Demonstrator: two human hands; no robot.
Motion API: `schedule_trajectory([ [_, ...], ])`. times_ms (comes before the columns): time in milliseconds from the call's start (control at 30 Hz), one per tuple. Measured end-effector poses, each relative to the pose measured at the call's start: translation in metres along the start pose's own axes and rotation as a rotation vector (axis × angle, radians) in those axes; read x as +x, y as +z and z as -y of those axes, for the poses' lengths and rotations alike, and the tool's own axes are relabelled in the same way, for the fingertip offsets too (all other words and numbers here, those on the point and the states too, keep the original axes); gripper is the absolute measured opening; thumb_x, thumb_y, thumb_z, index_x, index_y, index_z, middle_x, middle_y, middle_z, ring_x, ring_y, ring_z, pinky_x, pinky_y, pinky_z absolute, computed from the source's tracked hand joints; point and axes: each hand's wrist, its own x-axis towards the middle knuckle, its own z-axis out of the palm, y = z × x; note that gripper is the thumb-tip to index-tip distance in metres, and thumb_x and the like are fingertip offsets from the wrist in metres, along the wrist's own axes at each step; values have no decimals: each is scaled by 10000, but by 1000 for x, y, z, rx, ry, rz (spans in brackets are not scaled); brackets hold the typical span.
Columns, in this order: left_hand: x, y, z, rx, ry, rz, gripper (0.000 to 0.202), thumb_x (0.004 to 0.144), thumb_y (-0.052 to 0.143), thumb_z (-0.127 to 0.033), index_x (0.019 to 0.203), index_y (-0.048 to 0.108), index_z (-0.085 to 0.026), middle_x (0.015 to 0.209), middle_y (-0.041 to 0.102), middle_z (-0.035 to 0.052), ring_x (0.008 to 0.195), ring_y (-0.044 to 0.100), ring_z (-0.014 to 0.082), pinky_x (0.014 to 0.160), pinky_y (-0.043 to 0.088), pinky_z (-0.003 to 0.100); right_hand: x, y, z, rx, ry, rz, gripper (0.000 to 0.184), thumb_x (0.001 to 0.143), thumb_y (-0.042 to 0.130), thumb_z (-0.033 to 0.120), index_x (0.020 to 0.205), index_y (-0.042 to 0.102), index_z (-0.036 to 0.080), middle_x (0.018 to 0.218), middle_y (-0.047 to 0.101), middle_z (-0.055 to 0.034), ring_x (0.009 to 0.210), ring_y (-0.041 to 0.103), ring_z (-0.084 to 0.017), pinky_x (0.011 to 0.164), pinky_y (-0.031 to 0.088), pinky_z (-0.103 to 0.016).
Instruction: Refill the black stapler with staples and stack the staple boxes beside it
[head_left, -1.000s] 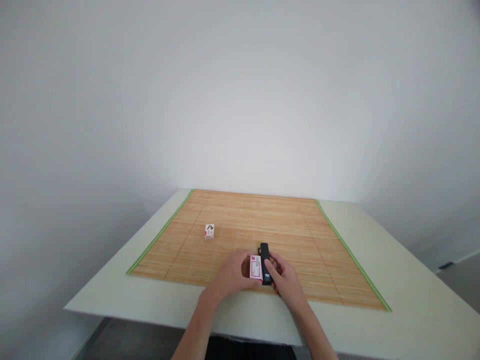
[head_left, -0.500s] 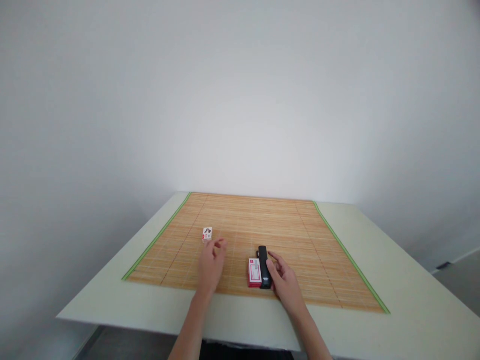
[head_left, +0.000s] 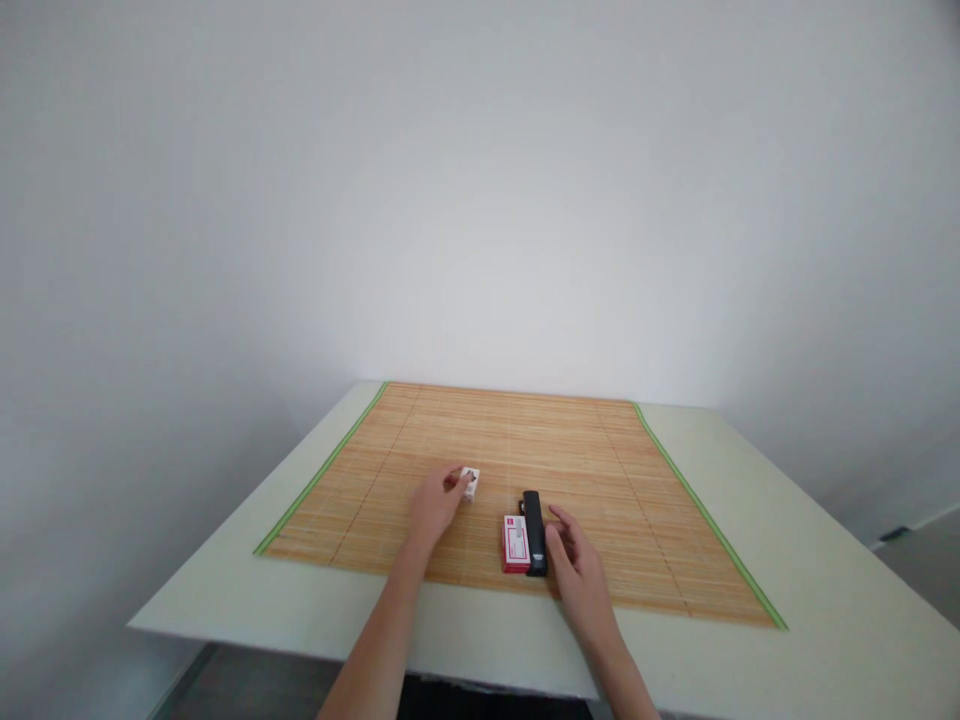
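In the head view my left hand (head_left: 436, 508) is closed on a small white box (head_left: 470, 481) with a dark picture on its top, gripping it from its left side just over the mat. My right hand (head_left: 579, 572) lies to the right of a black stapler (head_left: 535, 532), thumb and fingers apart and holding nothing. Whether the thumb touches the stapler I cannot tell. Against the stapler's left side sits a red-and-white box (head_left: 516, 545) with red lettering, flat on the mat.
A bamboo mat (head_left: 510, 430) with green side edges lies on a pale table (head_left: 247, 606). Behind the table rises a plain wall (head_left: 480, 220). The table's front edge runs under my forearms.
My left hand has taken hold of the small white box, and the box has moved right, closer to the stapler. My right hand has come slightly away from the stapler.
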Motion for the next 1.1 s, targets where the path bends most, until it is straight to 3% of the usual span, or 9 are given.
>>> schedule_trajectory([
  [133,-18,27,-24,-56,73,61,388,910,638,-505,1225,725,-295,1065,783,42,1026,696,241,938,469,321,-9,-3,-10,-52,-55,67,520,1000,425,455,1451,530,221,1400,627,-107,1257,610,-251,1118,457,-441],
  [233,-27,38,-35,-83,92,81,399,901,644,-522,1222,731,-303,1055,787,46,1050,698,252,958,462,335,-16,-4,-18,-162,-94,101,568,959,458,374,1509,463,232,1520,524,-85,1385,511,-256,1190,383,-479],
  [367,-39,44,-42,-125,103,70,405,908,627,-516,1218,734,-279,1031,790,63,1018,709,251,981,462,356,-25,3,-11,-377,-189,111,729,872,589,317,1564,369,248,1547,486,-81,1408,477,-288,1192,380,-503],
  [467,-48,46,-43,-210,107,40,373,907,627,-494,1183,745,-273,1063,785,65,1027,705,252,1019,455,380,-29,11,0,-457,-253,92,774,860,589,262,1586,320,277,1518,515,-61,1395,487,-282,1171,419,-475],
  [700,-75,60,-45,-576,48,-97,455,1015,426,-511,1262,683,-230,1357,669,85,1303,579,241,1158,378,391,-32,13,-8,-557,-287,69,756,910,587,311,1602,286,271,1603,402,-67,1498,343,-306,1203,385,-511],
  [867,-94,83,-54,-931,-114,37,491,1022,416,-487,1401,577,-219,1499,555,82,1390,516,240,1184,378,389,-32,10,-11,-536,-276,103,761,937,603,390,1610,264,287,1605,403,-72,1482,376,-303,1186,409,-492],
  [1100,-102,95,-54,-991,-100,3,495,1026,422,-509,1428,547,-248,1547,501,56,1466,416,225,1254,271,401,-32,8,-20,-570,-241,138,828,919,599,351,1630,187,252,1621,370,-104,1484,375,-300,1178,413,-491],
])
